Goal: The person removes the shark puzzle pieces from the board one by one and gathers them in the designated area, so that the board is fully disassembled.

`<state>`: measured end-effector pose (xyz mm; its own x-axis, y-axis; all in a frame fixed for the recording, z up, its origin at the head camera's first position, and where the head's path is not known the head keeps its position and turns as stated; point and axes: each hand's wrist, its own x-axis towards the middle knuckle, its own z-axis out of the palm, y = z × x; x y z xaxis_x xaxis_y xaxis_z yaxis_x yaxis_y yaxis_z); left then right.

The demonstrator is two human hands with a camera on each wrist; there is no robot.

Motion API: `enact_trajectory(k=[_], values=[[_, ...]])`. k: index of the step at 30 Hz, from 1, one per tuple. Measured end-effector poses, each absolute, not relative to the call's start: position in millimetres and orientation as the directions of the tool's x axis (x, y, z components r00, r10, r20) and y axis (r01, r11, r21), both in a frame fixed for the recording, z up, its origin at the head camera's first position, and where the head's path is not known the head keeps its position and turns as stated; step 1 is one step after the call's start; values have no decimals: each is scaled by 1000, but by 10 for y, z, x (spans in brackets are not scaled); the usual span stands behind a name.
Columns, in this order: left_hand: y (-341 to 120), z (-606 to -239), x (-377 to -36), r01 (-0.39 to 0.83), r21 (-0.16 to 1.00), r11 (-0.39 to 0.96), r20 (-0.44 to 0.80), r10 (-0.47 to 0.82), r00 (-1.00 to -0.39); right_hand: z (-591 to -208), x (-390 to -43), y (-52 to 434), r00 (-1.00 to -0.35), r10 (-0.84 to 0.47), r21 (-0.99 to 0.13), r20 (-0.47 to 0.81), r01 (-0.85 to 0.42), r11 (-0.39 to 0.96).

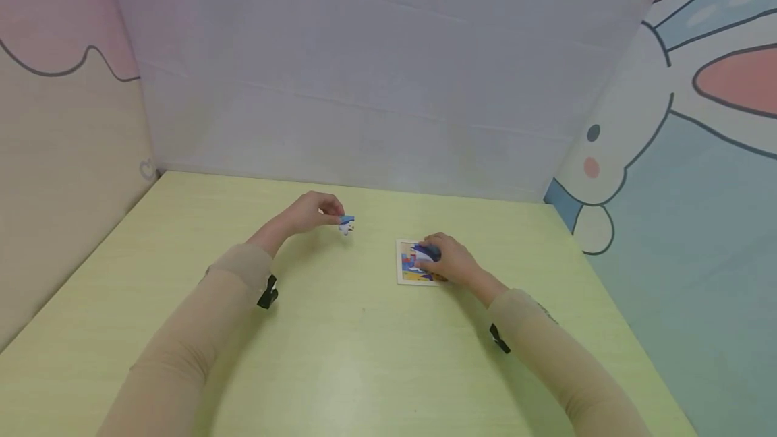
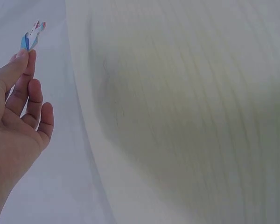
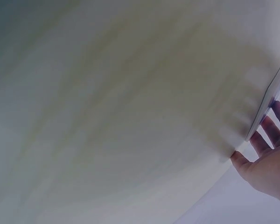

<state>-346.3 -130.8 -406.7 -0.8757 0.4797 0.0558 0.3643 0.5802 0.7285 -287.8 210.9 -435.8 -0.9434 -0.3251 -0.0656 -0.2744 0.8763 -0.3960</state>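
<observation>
Pinching a small puzzle piece (image 1: 347,224) at its fingertips, the left hand (image 1: 312,212) is held just above the green table (image 1: 340,369), left of the puzzle board (image 1: 405,268). The board is lain flat near the table's middle and is pressed by the right hand (image 1: 452,261), its fingers spread over it. Lots of bare table is seen around both, with walls close behind.

Soft, even overhead light casts faint arm shadows on the pale green wooden table (image 1: 340,356), the head view bows at its edges, and both wrist views are motion-blurred.
</observation>
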Motion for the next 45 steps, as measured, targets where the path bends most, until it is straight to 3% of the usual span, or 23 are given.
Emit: enact_trajectory(k=[16,23,36,45], values=[[-1636,-4223,-3477,253,745,618,-55,434,-899,-4313,-2835,2067,-940,-328,-383,-89,-272,883],[-1661,-4283,-3483,281,703,653,-67,454,-888,-4317,-2835,2091,-927,-364,-371,-87,-309,876],[-1651,-4303,-3512,312,651,692,-47,447,-893,-4269,-2927,2249,-841,-506,-330,-192,-431,840],[-1443,-4157,-3433,388,610,691,17,478,-878,-4312,-2958,2249,-841,-514,-353,-169,-436,828]])
